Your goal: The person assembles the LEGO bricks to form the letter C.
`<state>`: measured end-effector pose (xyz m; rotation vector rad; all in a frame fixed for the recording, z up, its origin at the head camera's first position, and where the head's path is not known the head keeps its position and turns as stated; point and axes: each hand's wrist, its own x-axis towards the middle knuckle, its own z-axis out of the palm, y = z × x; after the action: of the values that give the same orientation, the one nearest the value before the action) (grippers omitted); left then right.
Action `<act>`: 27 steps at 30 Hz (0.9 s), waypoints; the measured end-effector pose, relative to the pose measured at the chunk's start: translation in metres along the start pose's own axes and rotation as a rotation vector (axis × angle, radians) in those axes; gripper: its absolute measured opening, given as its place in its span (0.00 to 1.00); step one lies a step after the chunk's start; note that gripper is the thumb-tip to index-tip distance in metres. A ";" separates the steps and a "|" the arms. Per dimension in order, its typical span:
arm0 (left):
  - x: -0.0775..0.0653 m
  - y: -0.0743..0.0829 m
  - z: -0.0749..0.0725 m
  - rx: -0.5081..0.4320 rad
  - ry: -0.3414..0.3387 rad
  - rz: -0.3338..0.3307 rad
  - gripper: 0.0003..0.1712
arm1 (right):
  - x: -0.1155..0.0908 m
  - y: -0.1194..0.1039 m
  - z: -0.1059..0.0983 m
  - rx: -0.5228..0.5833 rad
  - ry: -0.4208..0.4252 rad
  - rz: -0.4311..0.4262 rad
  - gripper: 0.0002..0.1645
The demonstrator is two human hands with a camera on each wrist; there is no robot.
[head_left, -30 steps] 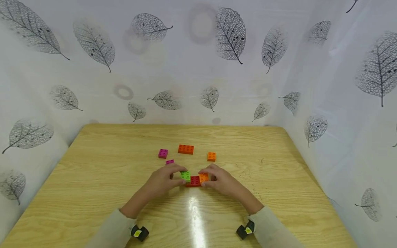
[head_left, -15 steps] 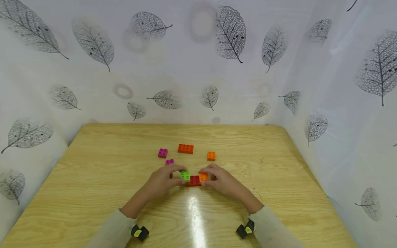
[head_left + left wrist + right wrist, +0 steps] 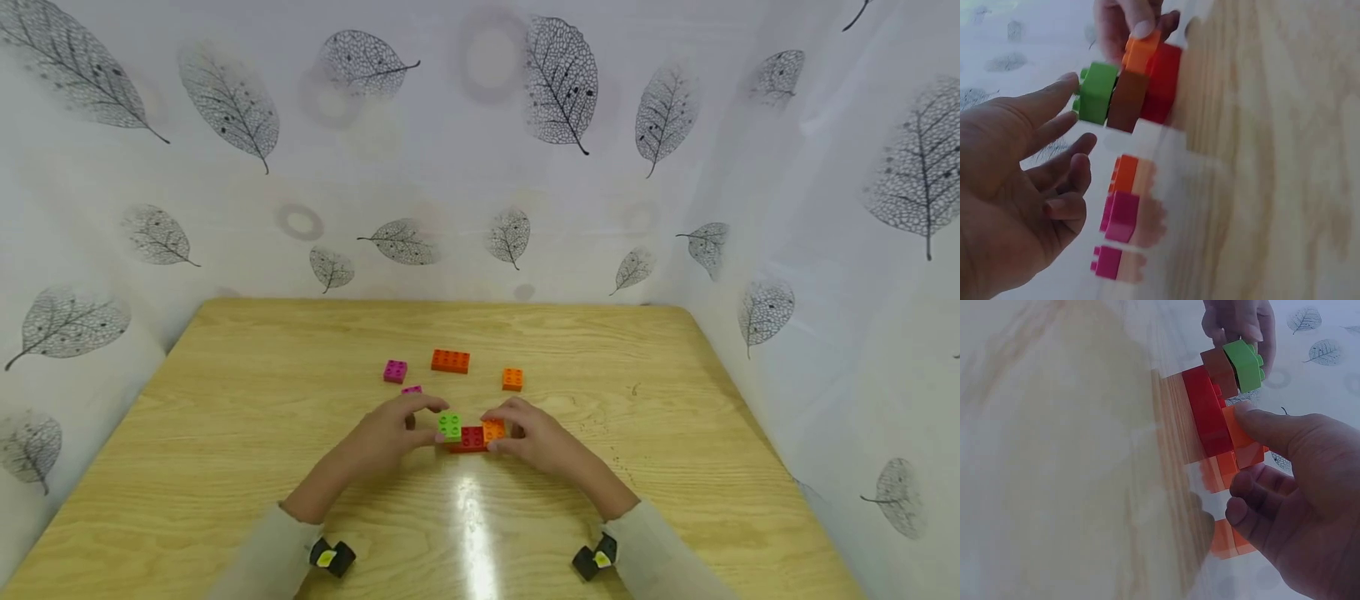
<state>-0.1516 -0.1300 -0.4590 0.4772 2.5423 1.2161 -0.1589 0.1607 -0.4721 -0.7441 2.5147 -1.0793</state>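
Observation:
A long red brick (image 3: 472,437) lies on the table between the hands. At its left end a brown brick (image 3: 1127,101) sits on it, topped by a green brick (image 3: 449,427). My left hand (image 3: 382,433) is beside the green brick, its thumb and forefinger spread slightly away from the brick's sides. In the left wrist view its fingertips are near the green studs. My right hand (image 3: 546,437) pinches an orange brick (image 3: 1244,437) on the right end of the red brick, thumb in front and forefinger behind.
Behind the hands lie two magenta bricks (image 3: 395,372), a long red-orange brick (image 3: 451,361) and another small orange brick (image 3: 512,379). The wooden table (image 3: 247,375) meets a white leaf-patterned curtain (image 3: 450,183) at the back and sides.
My left thumb and forefinger have come off the green brick and drawn slightly left. My right hand stays on the orange brick, and the bricks have hardly moved.

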 end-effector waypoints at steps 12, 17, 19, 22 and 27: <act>0.015 -0.037 -0.026 0.037 0.132 -0.066 0.26 | -0.001 0.001 -0.001 0.009 0.003 -0.009 0.26; 0.021 -0.043 -0.025 0.071 0.133 -0.098 0.27 | -0.001 -0.001 0.000 0.012 0.003 -0.020 0.26; 0.023 -0.043 -0.024 0.081 0.136 -0.105 0.26 | -0.001 -0.001 -0.001 0.009 0.003 -0.021 0.26; 0.026 -0.044 -0.022 0.096 0.140 -0.100 0.26 | -0.001 -0.001 -0.001 0.008 0.004 -0.027 0.26; 0.028 -0.045 -0.019 0.118 0.137 -0.101 0.25 | -0.001 0.000 0.000 0.003 0.002 -0.028 0.26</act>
<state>-0.1918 -0.1584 -0.4862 0.2961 2.7286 1.1035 -0.1581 0.1616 -0.4720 -0.7798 2.5109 -1.0932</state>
